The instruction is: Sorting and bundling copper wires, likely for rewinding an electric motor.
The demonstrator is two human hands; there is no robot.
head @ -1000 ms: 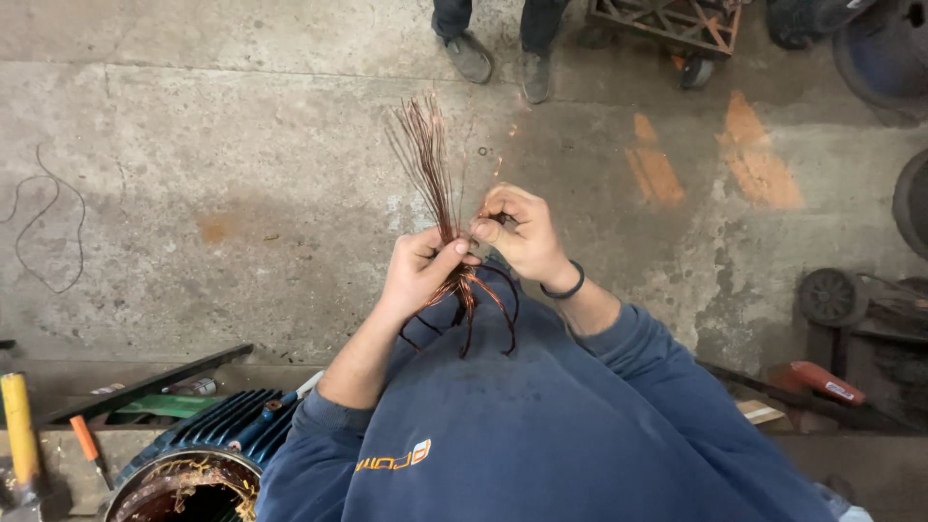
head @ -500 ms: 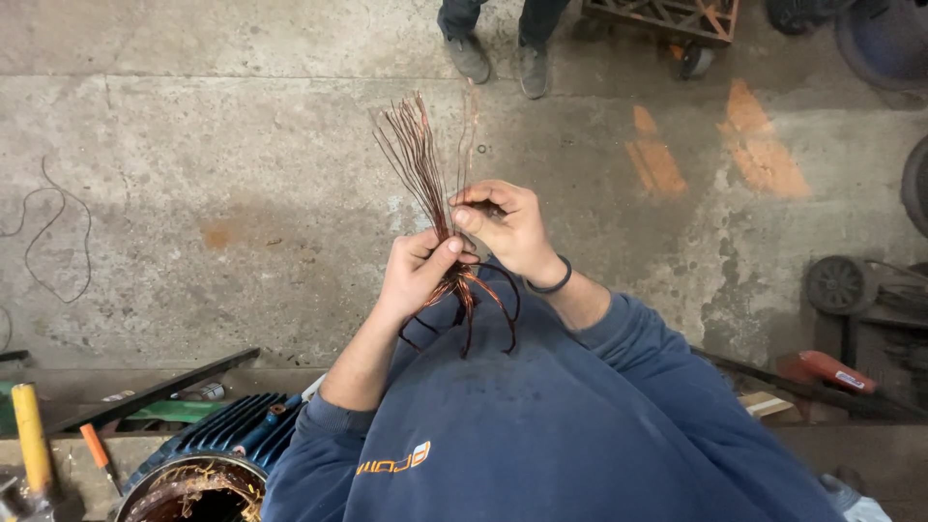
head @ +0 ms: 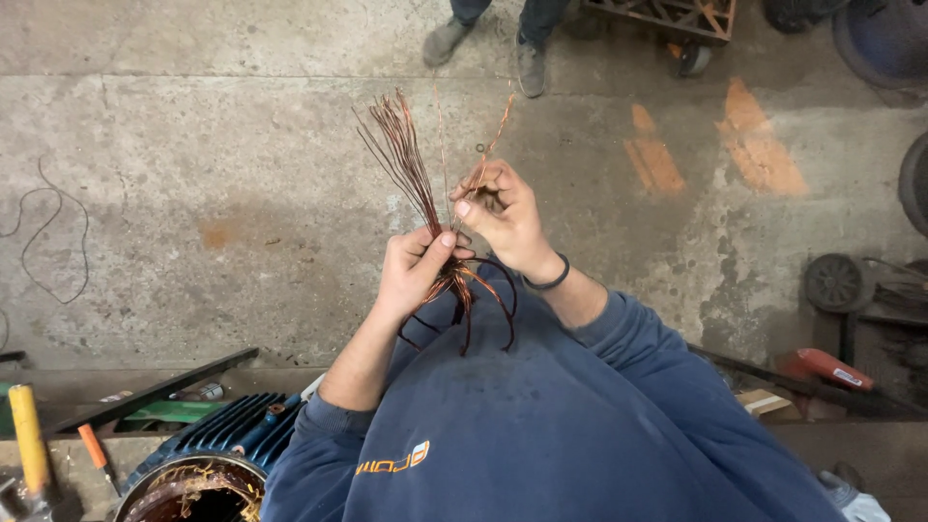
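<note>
Left hand (head: 414,274): fingers closed tight round the waist of a copper wire bundle (head: 401,159), thumb laid across the front. Straight strands fan out toward 11 o'clock above the fist; looped ends curl down toward 5 o'clock below it, over the blue sweatshirt (head: 541,435).

Right hand (head: 503,215): at 2 o'clock of the left, just beside it. Fingers pinched shut on a single copper strand (head: 498,121), which rises toward 12 o'clock, apart from the main bundle. Dark band at the wrist.

Surroundings: concrete floor (head: 193,174) behind the hands. Blue motor housing (head: 217,454) with copper windings at 7 o'clock, bottom edge. Yellow-handled tool (head: 27,440) at 8 o'clock. Red tool (head: 822,367) at 4 o'clock. Another person's shoes (head: 488,48) at 12 o'clock, well apart.
</note>
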